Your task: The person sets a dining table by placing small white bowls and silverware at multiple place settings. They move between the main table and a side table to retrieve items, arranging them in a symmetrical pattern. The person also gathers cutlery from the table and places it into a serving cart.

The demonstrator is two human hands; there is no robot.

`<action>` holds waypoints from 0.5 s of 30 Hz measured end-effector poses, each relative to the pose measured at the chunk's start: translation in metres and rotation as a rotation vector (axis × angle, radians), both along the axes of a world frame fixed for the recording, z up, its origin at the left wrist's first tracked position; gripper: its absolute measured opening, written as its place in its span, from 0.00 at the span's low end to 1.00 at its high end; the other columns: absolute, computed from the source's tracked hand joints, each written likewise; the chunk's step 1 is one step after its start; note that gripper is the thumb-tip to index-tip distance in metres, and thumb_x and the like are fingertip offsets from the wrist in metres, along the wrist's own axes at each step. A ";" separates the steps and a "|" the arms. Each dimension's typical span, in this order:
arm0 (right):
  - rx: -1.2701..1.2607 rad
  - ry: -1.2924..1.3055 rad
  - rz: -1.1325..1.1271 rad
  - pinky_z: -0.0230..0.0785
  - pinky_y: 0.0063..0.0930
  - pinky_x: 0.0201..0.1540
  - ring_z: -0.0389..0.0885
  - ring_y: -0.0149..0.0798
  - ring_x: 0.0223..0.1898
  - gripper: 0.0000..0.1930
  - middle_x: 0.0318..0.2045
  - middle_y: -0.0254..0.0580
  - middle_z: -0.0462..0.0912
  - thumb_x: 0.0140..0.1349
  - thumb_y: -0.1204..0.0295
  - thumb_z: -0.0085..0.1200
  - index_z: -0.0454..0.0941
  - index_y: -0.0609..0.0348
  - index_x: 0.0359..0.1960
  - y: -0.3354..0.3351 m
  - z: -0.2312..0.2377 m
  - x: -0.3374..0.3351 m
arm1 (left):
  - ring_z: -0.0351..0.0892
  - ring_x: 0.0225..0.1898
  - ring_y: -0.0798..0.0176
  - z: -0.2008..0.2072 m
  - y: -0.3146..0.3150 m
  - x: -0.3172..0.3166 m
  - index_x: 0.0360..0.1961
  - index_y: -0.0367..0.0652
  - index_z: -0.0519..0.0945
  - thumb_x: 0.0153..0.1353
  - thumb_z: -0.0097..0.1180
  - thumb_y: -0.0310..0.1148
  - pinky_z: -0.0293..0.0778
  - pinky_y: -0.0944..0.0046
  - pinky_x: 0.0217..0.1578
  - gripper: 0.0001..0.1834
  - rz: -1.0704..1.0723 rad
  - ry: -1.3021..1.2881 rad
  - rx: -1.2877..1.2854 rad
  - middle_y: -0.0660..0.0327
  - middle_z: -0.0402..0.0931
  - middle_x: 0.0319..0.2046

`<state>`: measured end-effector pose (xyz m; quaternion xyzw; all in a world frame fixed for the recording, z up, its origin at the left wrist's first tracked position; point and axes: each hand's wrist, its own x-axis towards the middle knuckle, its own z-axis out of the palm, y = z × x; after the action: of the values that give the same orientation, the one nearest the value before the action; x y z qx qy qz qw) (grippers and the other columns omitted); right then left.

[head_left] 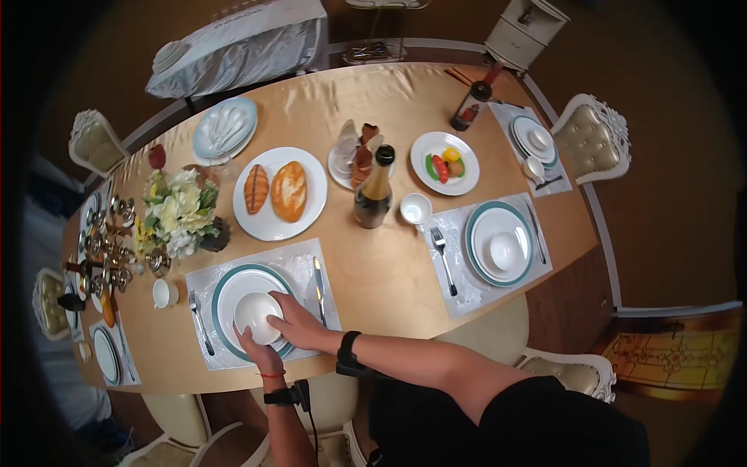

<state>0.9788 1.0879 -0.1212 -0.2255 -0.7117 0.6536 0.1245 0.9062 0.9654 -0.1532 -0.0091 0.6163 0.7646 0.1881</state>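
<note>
A white bowl (254,310) sits at the middle of a stack of plates on the near placemat (311,261). My left hand (259,352) grips its near edge, and my right hand (302,323) curls round its right side. Under it lie a white plate (230,289) and a larger plate with a teal rim (247,269). To the left of the stack is a fork (201,323); a knife (320,289) lies to its right, just beyond my right hand. Whether the bowl rests fully on the plate is hidden by my hands.
Beyond stand a bread plate (268,231), a dark gold-topped bottle (373,206), a flower arrangement (183,210) and a white cup (165,293). Another setting with a bowl (507,251) is to the right. A wine bottle (470,109) stands farther back. Chairs (591,140) surround the table.
</note>
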 end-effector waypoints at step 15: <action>0.071 -0.140 -1.016 0.53 0.40 0.65 0.63 0.55 0.62 0.26 0.58 0.59 0.64 0.67 0.66 0.43 0.61 0.68 0.64 0.206 0.038 0.355 | 0.70 0.57 0.56 0.056 0.310 0.299 0.62 0.30 0.66 0.65 0.39 0.31 0.62 0.61 0.60 0.25 -1.021 0.252 -0.025 0.47 0.70 0.56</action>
<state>1.3336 1.2938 -0.0837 -0.5818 -0.5405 0.4694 0.3860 1.2050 1.2755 -0.0977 0.3821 0.5692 0.5635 0.4610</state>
